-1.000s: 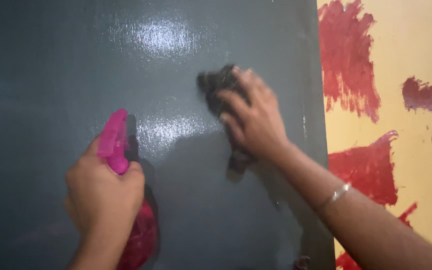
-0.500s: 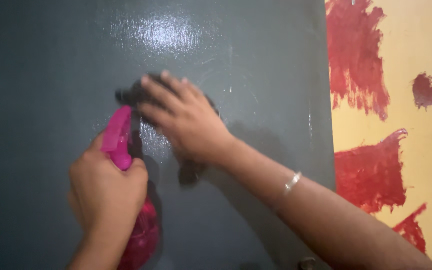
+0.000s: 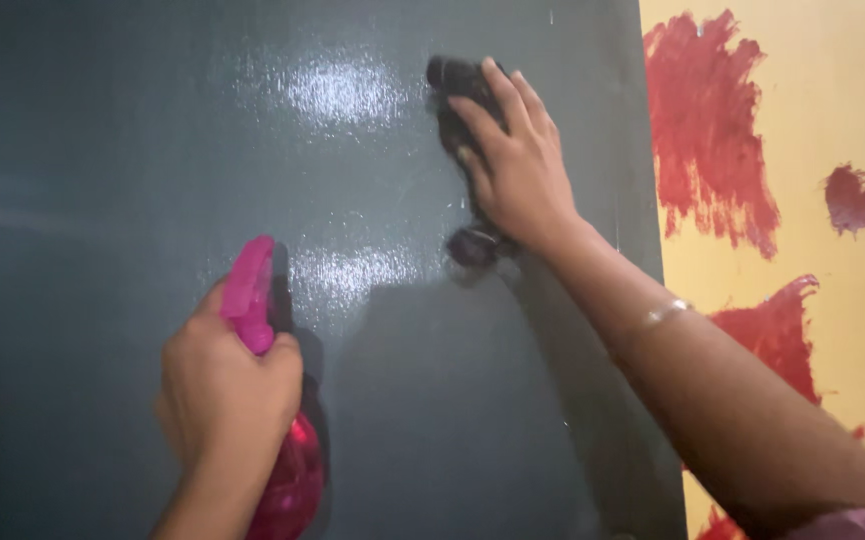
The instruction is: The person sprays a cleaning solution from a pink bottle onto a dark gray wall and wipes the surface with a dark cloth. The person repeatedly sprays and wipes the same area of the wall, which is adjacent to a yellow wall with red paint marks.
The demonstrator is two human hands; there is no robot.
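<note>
A dark grey glossy panel (image 3: 103,150) fills most of the view, with wet shiny patches near its top middle. My right hand (image 3: 515,165) presses a dark cloth (image 3: 456,85) flat against the panel's upper right part; a bit of cloth hangs out below the palm. A thin bangle sits on that forearm. Lower left, my left hand (image 3: 223,390) grips a pink spray bottle (image 3: 288,470), its pink nozzle (image 3: 249,285) pointing up at the panel.
To the right of the panel's edge is a yellow wall (image 3: 833,90) daubed with dark red paint patches (image 3: 703,120).
My right hand with the cloth swept left across the panel, then back up to the upper right. The left hand and bottle shifted slightly lower and to the right.
</note>
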